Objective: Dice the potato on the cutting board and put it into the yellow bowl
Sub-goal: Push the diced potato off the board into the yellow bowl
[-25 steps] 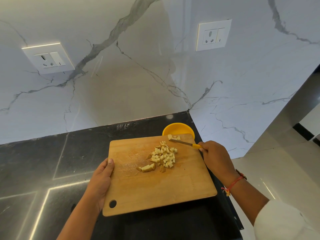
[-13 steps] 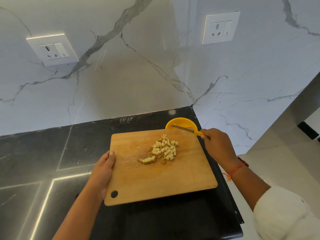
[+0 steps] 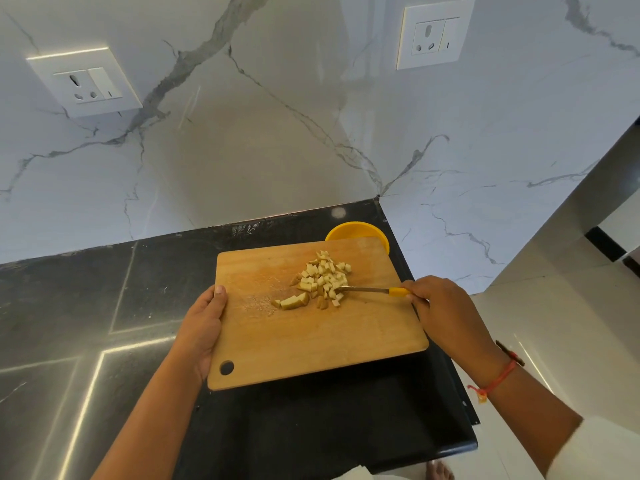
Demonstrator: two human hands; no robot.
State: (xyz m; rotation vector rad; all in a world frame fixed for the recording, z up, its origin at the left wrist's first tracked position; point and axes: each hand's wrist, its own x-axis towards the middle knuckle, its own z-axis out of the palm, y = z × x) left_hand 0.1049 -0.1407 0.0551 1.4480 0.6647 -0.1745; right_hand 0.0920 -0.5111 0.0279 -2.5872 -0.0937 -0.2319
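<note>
Potato dice sit heaped on the cutting board, one larger wedge uncut at 7 o'clock, the yellow bowl waiting at 1 o'clock; left hand fingers clamp the board edge, right hand fingers grip the knife, so transfer remains

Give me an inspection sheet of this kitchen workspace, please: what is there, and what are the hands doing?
Surface: glossy black stone counter.
Job's things: wooden cutting board; diced potato piled on it, one bigger piece beside the pile; yellow bowl partly hidden behind the board's far right corner; knife, blade tip at the pile.
Clutter: nothing seen.
Grips: left hand holds the board's left edge, thumb on top; right hand holds the knife's yellow handle.
Cables: nothing seen.
Surroundings: white marble wall with two sockets; pale floor at right.
</note>
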